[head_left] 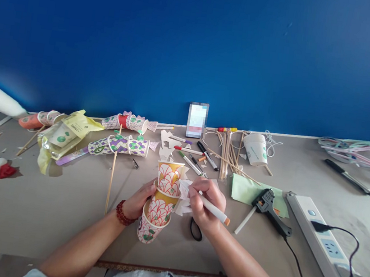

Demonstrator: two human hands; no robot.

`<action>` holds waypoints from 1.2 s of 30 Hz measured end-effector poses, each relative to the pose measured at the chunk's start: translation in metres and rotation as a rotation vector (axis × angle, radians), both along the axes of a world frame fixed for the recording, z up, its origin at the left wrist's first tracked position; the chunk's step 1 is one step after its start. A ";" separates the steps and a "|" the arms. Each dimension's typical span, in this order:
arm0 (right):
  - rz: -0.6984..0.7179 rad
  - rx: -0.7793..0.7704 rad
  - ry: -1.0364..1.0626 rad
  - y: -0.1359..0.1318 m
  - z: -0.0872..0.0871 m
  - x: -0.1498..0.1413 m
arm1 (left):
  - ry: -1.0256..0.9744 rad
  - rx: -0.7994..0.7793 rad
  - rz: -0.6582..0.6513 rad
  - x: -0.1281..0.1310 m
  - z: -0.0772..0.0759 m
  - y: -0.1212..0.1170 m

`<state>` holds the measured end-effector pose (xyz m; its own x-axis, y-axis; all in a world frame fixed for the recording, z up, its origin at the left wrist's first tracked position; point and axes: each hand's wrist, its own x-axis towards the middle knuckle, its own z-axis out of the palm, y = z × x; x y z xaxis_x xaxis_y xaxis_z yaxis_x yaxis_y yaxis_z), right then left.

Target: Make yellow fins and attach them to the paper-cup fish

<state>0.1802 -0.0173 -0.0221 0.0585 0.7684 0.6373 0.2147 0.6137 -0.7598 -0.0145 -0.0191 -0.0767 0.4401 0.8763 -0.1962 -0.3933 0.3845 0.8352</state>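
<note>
My left hand [141, 198] is wrapped round a fish-like figure made of joined paper cups [161, 206], drawn over with red scales and patches of yellow and green. White paper fins [184, 197] stick out from its right side. In my right hand [206, 202] is a white marker with an orange end [214, 210], held like a pen. Its tip sits at the fins, partly hidden by my fingers. A black scissor handle [196, 230] shows just below my right hand; the rest of the scissors is hidden.
Finished-looking cup fish [121, 146] lie at the back left beside a yellow plastic bag [69, 134]. Markers [190, 163], wooden sticks [225, 155] and stacked paper cups [256, 148] stand behind my hands. On the right are a glue gun [272, 211] and a corded power strip [315, 239]. A phone [197, 120] leans on the wall.
</note>
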 end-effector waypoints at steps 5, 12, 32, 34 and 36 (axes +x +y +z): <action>0.013 0.016 0.003 0.000 0.000 0.000 | 0.003 -0.005 0.009 0.000 0.001 0.000; 0.005 -0.006 -0.010 0.000 0.000 0.000 | 0.012 -0.004 0.001 0.000 0.001 0.000; -0.001 -0.006 -0.016 0.000 0.001 0.000 | -0.059 0.007 0.003 0.001 0.001 0.000; 0.009 -0.010 -0.020 0.000 0.001 0.000 | -0.065 0.008 -0.001 0.001 0.001 0.000; -0.003 -0.012 -0.014 0.000 0.001 0.000 | -0.057 0.009 0.002 0.001 0.001 0.001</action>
<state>0.1806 -0.0176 -0.0206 0.0521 0.7756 0.6291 0.2274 0.6042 -0.7637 -0.0131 -0.0186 -0.0759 0.4486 0.8788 -0.1627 -0.4414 0.3762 0.8146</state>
